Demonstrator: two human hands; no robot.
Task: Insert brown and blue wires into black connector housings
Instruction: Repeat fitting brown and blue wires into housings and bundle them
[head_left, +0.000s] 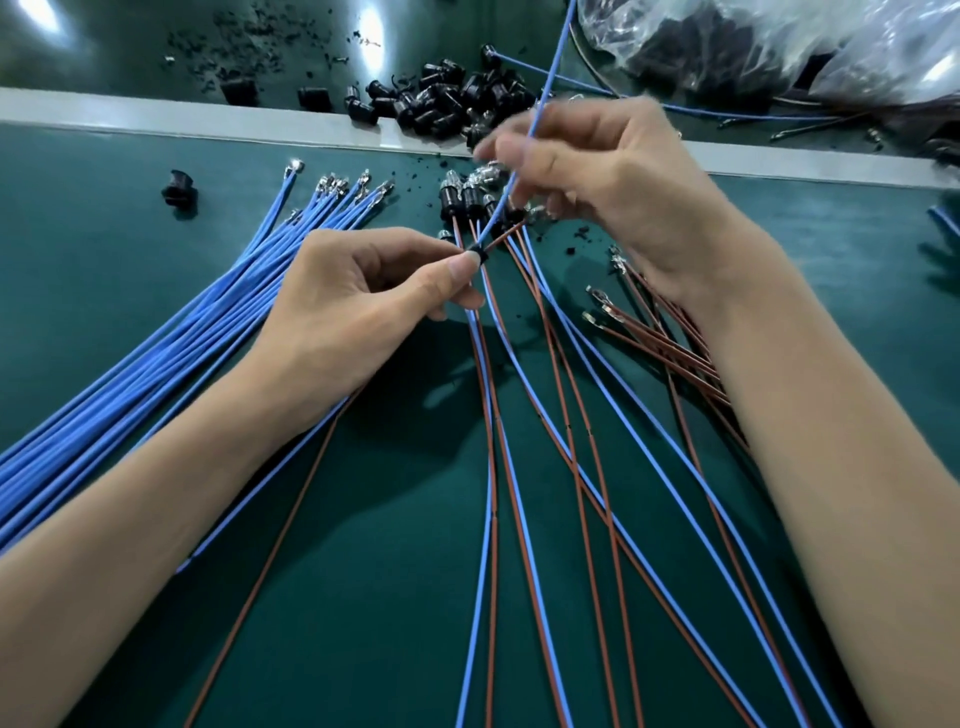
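Left hand (363, 291) pinches housing (482, 255); blurred right hand (587, 171) seemingly grips blue wire (524, 150) slanting up-right.

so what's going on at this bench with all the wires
A person is fitting wires into connectors on a green mat. The left hand pinches a small black housing at its fingertips. The right hand holds a blue wire that runs down into the housing, and a brown wire leads from it too. Loose blue wires lie on the left, loose brown wires on the right, and spare housings are piled behind.
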